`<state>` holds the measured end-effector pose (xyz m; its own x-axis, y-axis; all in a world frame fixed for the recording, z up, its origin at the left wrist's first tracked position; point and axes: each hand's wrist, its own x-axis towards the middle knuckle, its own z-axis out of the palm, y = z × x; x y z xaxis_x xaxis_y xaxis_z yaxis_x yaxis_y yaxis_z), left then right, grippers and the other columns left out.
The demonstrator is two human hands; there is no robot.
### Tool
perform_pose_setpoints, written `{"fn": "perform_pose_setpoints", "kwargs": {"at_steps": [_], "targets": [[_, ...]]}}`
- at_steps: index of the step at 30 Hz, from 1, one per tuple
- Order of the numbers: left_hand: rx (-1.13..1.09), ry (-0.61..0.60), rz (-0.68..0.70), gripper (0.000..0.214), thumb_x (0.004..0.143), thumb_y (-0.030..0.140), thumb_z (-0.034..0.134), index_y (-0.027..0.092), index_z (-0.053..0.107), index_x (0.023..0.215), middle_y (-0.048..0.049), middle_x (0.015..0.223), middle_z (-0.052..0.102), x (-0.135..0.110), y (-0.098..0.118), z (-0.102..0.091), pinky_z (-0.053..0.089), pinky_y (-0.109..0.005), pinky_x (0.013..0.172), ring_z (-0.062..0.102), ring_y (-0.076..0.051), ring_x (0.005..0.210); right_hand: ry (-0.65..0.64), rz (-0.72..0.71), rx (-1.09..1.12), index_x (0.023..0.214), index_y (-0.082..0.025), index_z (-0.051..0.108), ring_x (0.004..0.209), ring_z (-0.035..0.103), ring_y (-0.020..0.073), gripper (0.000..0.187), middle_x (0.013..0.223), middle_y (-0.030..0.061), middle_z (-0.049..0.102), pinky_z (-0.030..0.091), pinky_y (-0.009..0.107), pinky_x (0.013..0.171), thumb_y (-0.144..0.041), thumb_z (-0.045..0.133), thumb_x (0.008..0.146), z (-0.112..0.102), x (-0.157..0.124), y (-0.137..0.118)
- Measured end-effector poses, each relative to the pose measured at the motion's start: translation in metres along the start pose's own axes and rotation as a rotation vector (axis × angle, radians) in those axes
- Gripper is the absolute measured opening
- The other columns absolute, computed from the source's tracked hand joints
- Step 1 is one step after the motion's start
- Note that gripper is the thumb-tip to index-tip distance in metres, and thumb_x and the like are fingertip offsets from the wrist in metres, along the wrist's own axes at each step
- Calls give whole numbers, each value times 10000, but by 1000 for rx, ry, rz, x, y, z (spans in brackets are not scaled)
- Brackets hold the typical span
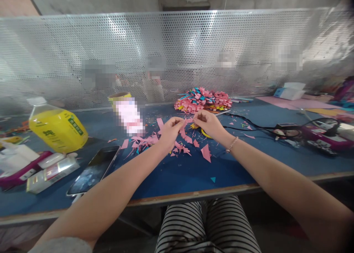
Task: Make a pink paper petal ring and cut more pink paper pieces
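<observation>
Both of my hands are raised a little above the blue table (171,175) and meet near its middle. My left hand (169,130) and my right hand (208,123) are each pinched on the same small pink paper piece (187,121) stretched between them. Below the hands lie several pink paper scraps (206,152) scattered on the table. A yellow ring-like object (204,132) shows partly under my right hand. Behind the hands sits a pile of folded pink, blue and yellow paper pieces (204,99).
A phone (94,169) lies near the front left edge, beside a yellow bottle (56,128) on its side and small boxes (51,174). Black cables (249,125) run right to a pink device (323,138). A perforated metal screen (177,57) closes off the back, with people behind it.
</observation>
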<state>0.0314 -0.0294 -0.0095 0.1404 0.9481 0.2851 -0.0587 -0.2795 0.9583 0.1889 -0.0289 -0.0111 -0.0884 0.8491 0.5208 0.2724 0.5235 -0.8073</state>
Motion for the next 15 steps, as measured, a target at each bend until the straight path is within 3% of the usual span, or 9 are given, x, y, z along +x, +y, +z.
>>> {"fn": "perform_pose_setpoints", "kwargs": {"at_steps": [4,15], "targets": [[-8,-1,-8,95,651,266,588,179,551,653,13,639,501,0,3,-1,332,-231,530,428,-91,592,-4,-13,-10,718,-189,491,580,529,104,74,654,-17,529,470,286,611,-257,522,720,0,-1,-2],[152,-47,153,106,667,281,606,178,595,688,-23,715,592,0,4,-4,398,-270,640,511,-122,666,-47,0,-24,750,-174,550,577,530,99,138,655,-6,558,462,266,579,-306,562,713,-1,-2,-8]]}}
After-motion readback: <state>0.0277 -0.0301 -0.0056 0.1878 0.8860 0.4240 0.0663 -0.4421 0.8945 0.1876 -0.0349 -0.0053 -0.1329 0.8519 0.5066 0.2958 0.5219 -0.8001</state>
